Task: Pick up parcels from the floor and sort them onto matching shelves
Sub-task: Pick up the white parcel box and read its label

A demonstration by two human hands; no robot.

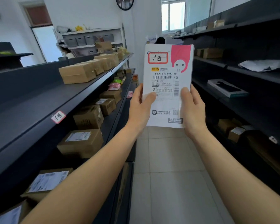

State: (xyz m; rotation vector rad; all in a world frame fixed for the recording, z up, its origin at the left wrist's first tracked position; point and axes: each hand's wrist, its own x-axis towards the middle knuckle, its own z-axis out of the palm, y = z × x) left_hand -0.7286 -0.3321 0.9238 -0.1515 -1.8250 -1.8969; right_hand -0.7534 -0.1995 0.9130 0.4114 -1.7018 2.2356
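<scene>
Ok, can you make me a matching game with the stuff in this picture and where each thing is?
Things:
1. parcel
2. clock
3. red-edged sticker
4. tan box

Places:
A. high on the back wall
B. on top of the left shelf
C. stuck on the left shelf's front edge
D. held up by the left hand and right hand

Pairs: 1-D, 2-A, 3-C, 4-B
</scene>
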